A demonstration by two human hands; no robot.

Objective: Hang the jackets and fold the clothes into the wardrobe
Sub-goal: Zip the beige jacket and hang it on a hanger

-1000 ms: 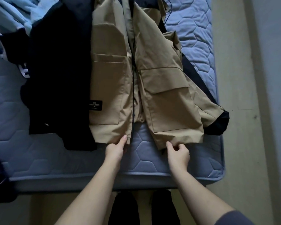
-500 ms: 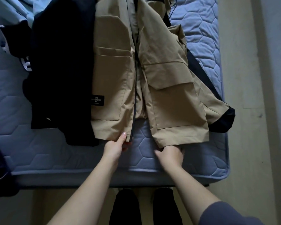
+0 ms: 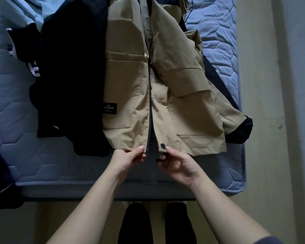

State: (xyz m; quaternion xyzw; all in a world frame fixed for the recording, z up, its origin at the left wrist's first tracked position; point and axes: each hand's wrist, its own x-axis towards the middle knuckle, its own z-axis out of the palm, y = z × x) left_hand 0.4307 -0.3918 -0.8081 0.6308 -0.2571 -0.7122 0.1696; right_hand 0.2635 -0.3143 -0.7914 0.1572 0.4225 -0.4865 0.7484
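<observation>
Tan jacket point(image 3: 165, 85) lies flat near the mattress point(image 3: 218, 41) foot edge, left hand point(image 3: 128, 157) pinching its left hem corner, right hand point(image 3: 178, 162) pinching the right one at the zipper bottom, black clothes point(image 3: 69, 67) crowding the left, bare floor point(image 3: 257, 103) on the right.

Dim, bluish light; soft focus; wide-angle bending at edges.

A blue quilted mattress point(image 3: 217, 37) with a hexagon stitch pattern fills most of the view. Pale floor point(image 3: 259, 85) runs along its right side, beside a wall point(image 3: 299, 67).
</observation>
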